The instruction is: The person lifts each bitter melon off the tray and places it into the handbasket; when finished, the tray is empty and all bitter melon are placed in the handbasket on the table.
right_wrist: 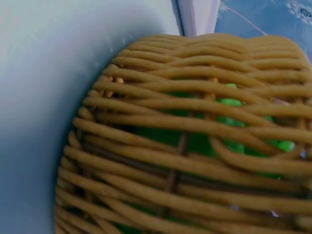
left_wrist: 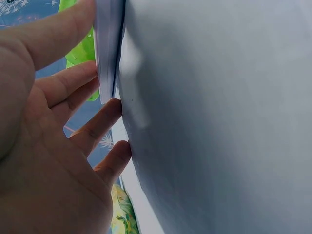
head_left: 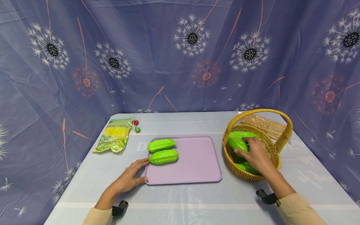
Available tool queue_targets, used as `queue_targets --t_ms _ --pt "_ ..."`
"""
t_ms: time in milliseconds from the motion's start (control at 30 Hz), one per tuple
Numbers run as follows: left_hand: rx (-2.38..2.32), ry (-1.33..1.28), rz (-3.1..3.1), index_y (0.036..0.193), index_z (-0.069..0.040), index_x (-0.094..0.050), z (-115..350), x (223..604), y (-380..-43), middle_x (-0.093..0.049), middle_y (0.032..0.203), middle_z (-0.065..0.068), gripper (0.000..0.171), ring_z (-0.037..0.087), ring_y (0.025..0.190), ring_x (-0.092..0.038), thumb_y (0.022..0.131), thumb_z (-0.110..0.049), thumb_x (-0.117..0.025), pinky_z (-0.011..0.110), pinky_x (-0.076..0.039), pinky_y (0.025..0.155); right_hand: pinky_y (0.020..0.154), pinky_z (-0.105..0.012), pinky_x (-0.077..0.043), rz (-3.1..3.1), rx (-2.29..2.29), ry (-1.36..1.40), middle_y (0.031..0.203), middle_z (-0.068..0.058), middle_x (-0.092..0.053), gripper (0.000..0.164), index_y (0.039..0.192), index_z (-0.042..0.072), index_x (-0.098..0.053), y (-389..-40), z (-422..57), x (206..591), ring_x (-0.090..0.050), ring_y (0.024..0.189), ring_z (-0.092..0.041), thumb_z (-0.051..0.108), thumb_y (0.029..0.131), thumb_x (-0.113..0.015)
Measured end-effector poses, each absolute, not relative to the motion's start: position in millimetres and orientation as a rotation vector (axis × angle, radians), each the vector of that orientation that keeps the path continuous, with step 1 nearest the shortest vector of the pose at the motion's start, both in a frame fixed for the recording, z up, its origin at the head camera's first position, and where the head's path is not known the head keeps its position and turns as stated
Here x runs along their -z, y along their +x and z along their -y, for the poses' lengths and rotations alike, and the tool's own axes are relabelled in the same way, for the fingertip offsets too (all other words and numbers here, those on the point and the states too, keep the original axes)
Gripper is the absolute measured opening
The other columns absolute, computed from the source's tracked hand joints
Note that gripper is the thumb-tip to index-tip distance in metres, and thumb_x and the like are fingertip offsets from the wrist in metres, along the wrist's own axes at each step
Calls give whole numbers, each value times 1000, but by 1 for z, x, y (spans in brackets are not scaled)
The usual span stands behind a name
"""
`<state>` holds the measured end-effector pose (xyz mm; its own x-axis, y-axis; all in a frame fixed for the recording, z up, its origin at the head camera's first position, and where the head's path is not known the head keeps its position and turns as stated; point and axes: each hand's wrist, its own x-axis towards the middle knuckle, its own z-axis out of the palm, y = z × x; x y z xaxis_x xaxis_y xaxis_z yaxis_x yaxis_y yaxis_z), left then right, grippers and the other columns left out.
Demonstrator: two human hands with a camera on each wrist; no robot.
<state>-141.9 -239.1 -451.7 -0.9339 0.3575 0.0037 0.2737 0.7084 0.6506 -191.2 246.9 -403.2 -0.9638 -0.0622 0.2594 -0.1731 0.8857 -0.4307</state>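
Two green bitter gourds lie side by side on the left part of a lilac tray. My left hand is at the tray's left edge, fingers spread and touching its rim; the left wrist view shows the fingertips against the tray's side. On the right, my right hand reaches into a wicker basket and grips a green bitter gourd between thumb and fingers. Another gourd lies lower in the basket. In the right wrist view, the woven wall hides the hand.
A yellow-green bag lies at the back left, beside a red lollipop and a green lollipop. Behind the basket is a gold glittery box. The basket's tall handle arches above its opening. A dandelion-patterned curtain backs the table.
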Motion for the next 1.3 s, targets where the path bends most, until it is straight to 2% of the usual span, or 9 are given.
queue_targets --t_ms 333,600,700,900,1133,1300 --pt "-1026 530 -2790 137 -7 -47 240 453 -143 -38 150 9 64 39 138 -31 82 -27 -71 67 -24 104 74 -54 -46 2822 -667 190 115 -29 -50 66 129 -4 -49 -193 -243 409 -52 99 -42 31 80 -74" --pt "-1032 545 -2783 137 -7 -46 241 452 -144 -37 150 10 64 39 138 -30 82 -27 -71 66 -23 105 83 -61 -45 2880 -713 245 127 -32 -46 66 134 -5 -45 -188 -244 408 -50 109 -50 27 83 -71" --pt "-1029 550 -2787 137 -7 -47 240 452 -144 -37 150 11 63 40 138 -31 82 -27 -71 66 -24 105 83 -58 -47 2874 -754 270 126 -30 -49 64 134 -5 -45 -187 -243 410 -53 108 -47 23 83 -71" --pt "-1036 571 -2797 136 -6 -47 239 453 -143 -38 149 12 63 41 137 -32 82 -28 -71 65 -26 105 74 -43 -54 2853 -852 301 116 -26 -57 59 133 -5 -45 -188 -239 413 -64 91 -35 13 83 -69" --pt "-1053 545 -2781 137 -6 -47 241 454 -143 -38 149 10 64 39 138 -31 81 -24 -72 65 -25 106 74 -43 -54 2848 -855 322 115 -25 -57 60 132 -6 -46 -189 -238 414 -64 92 -34 14 82 -72" --pt "-1042 544 -2778 138 -6 -46 241 456 -145 -36 150 9 64 38 138 -31 82 -25 -72 64 -25 107 78 -47 -52 2849 -834 317 116 -25 -57 58 132 -5 -47 -188 -238 415 -61 98 -36 16 83 -71"
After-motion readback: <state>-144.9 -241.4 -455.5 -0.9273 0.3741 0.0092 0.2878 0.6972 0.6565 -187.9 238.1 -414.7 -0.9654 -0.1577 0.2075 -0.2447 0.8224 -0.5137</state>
